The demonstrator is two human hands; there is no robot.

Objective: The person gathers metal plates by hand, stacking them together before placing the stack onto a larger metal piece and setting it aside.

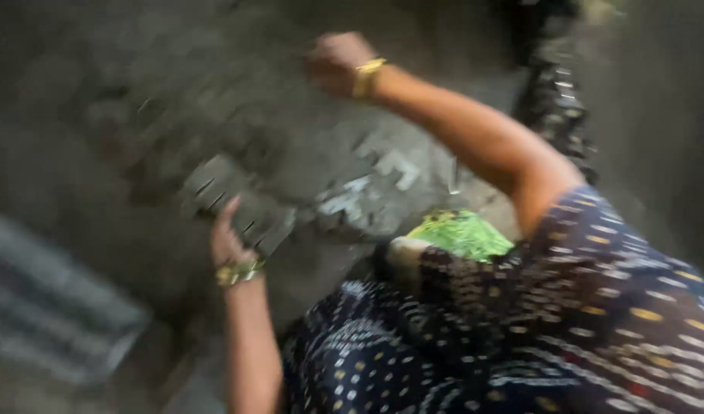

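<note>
The whole view is smeared by motion. My left hand [228, 236], with a gold bangle at the wrist, reaches up to the near edge of a grey slotted slab [228, 190] lying on the ground; the blur hides whether it grips the slab. My right hand [334, 61], also with a gold bangle, is raised far out over the grey ground, its fingers curled into a fist. I cannot make out anything inside it. A dark blue dotted garment [582, 307] covers my right shoulder and lap.
Pale broken pieces [382, 172] lie scattered on the grey ground [83, 92] between my hands. A bright green cloth [461, 234] sits beside my lap. A grey ribbed slab [49, 303] lies at the lower left. A dark patterned shape [555, 92] stands at the upper right.
</note>
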